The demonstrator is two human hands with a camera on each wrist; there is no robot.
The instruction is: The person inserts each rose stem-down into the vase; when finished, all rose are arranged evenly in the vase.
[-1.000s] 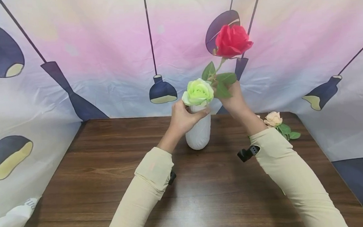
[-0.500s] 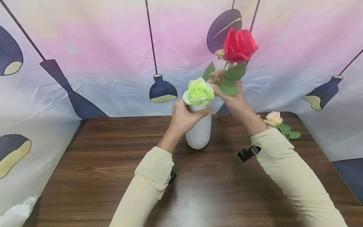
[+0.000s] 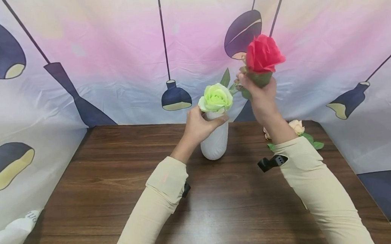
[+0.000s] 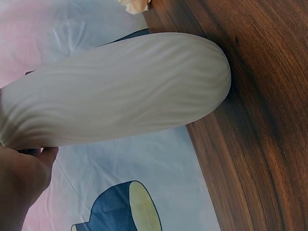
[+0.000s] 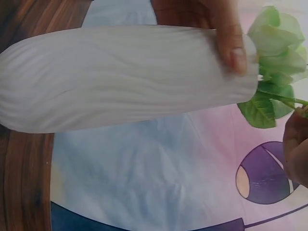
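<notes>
A white ribbed vase (image 3: 215, 145) stands upright on the table, leaning slightly in the head view. My left hand (image 3: 199, 124) grips it just below the mouth, thumb across the front, as the right wrist view of the vase (image 5: 125, 79) also shows. A pale green rose (image 3: 215, 98) sits in the mouth, its bloom close above the rim. To the right and higher, my right hand (image 3: 262, 96) holds a red rose (image 3: 264, 54) by its stem below the bloom. The red rose's stem slants toward the vase mouth, its lower part hidden behind the green rose.
Peach roses (image 3: 297, 127) with green leaves lie at the back right of the wooden table (image 3: 117, 173), partly behind my right forearm. A printed cloth backdrop (image 3: 125, 47) rises right behind the table. White plastic (image 3: 14, 235) lies at the left edge.
My right hand has moved right and up along the red rose, now closer under its bloom. The bloom has shifted right and slightly down. My left hand and the vase have stayed in place.
</notes>
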